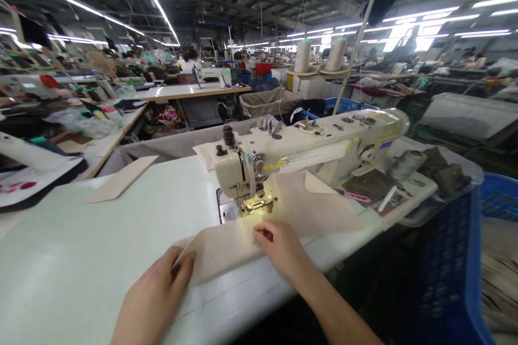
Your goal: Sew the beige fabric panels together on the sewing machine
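A strip of beige fabric (226, 245) lies on the white table (101, 242) and runs under the needle of a cream sewing machine (299, 153). My left hand (156, 294) pinches the strip's near left end, thumb over its edge. My right hand (279, 248) presses on the fabric just in front of the lit presser foot (259, 204), fingers curled down onto the cloth. More beige fabric (319, 202) is spread to the right of the needle, under the machine arm.
A loose beige piece (121, 178) lies at the table's far left. A blue plastic crate (453, 275) stands at my right. Two thread cones (319, 55) sit behind the machine. Dark fabric pieces and a grey thread spool (407, 164) rest by the machine's right end. Other workstations fill the background.
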Motion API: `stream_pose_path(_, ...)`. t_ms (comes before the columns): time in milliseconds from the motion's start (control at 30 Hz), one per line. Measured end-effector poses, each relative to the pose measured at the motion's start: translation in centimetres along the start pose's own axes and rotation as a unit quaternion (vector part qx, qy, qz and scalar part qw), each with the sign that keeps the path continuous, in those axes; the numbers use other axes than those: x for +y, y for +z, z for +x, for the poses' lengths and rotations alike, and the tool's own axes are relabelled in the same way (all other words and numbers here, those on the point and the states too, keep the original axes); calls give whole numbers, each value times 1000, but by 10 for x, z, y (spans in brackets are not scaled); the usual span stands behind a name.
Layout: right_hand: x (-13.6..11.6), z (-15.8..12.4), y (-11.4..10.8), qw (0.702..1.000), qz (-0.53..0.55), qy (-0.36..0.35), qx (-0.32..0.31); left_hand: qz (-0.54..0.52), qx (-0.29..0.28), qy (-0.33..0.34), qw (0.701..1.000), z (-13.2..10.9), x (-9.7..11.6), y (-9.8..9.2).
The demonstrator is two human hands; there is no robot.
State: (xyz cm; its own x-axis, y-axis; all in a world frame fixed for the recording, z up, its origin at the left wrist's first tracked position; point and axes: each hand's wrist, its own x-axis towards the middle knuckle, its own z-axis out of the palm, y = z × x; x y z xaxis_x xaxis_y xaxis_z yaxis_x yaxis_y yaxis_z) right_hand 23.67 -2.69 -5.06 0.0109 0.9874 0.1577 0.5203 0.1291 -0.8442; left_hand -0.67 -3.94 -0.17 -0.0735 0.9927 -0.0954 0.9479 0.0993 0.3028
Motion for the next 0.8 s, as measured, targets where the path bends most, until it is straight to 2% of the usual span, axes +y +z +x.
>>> stream_pose_path(267,-5,1,0,999,-22,23,-7,7,-21,-11,1000,3,1,-3)
stream_pose_path(600,-7,2,-3,998,-47,35,-25,-32,17,19,999,9,-8,4)
stream_pose_path(800,-1,1,-3,998,-52,28,-35,-93,74,1,993,10,-14,7)
